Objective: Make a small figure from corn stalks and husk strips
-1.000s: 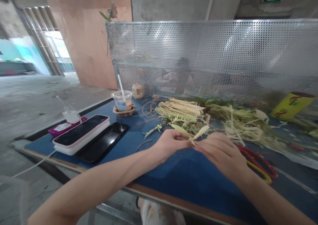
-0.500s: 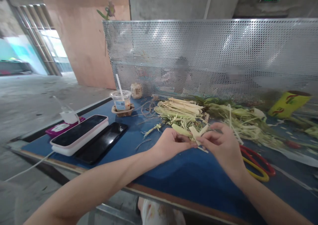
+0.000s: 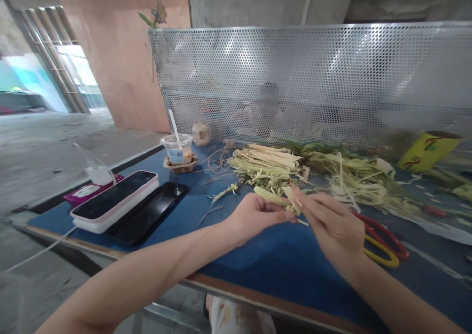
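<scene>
Pinched between the thumb and fingers of my left hand (image 3: 260, 213) is a small bundle of pale green plant strips (image 3: 270, 195), probably husk or leaf. A short cream strip (image 3: 290, 195) stands up from this bundle. My right hand (image 3: 334, 226) presses its fingers together on that strip, with the two hands almost touching. Its back faces the camera, so the grip is partly hidden. Just behind my hands lies a heap of cut green stems (image 3: 263, 176), with flat pale strips (image 3: 269, 156) stacked behind it.
Scissors with red and yellow handles (image 3: 385, 250) lie right of my right hand. Leafy strips (image 3: 368, 177) spread behind them, near a yellow roll (image 3: 427, 152). At left are phones (image 3: 147, 213) and a drink cup (image 3: 177, 150) with a straw. A perforated metal screen (image 3: 295, 78) borders the table.
My right hand has turned so its back shows, and its fingers have closed over the cream strips, which stood spread apart before. My left hand keeps its hold almost in place.
</scene>
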`<control>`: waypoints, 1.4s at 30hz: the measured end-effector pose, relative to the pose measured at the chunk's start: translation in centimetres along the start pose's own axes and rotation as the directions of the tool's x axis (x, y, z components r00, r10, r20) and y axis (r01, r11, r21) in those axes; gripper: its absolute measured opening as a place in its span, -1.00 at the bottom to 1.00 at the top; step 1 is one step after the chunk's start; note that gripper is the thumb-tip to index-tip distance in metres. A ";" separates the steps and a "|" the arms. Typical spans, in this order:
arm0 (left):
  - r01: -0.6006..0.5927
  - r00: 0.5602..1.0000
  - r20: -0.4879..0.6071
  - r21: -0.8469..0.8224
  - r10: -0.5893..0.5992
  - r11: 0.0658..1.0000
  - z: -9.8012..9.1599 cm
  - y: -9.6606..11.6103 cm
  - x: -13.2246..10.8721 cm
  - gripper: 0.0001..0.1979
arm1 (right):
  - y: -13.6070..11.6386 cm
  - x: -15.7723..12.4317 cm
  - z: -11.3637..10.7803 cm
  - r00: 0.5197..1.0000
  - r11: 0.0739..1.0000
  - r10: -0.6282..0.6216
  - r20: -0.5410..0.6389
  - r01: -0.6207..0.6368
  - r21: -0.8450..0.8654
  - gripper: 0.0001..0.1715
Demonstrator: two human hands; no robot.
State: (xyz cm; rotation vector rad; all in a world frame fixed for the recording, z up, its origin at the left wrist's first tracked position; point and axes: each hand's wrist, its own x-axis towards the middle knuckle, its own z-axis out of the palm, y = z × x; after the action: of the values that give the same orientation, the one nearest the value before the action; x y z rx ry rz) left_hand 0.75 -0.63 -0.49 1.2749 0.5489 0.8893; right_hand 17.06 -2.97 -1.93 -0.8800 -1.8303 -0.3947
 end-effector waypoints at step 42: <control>0.163 0.966 -0.176 -0.162 -0.191 0.973 -0.5 0.8 0.5 -0.78 | 0.7 0.7 -0.8 0.976 0.989 -0.049 0.214 0.018 0.146 -0.72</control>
State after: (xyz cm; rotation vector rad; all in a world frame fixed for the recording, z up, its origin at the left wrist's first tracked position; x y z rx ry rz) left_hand 0.48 0.10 0.28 0.9962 0.7246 0.8892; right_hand 17.92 -2.75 -1.05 -0.8188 -2.0485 -0.1901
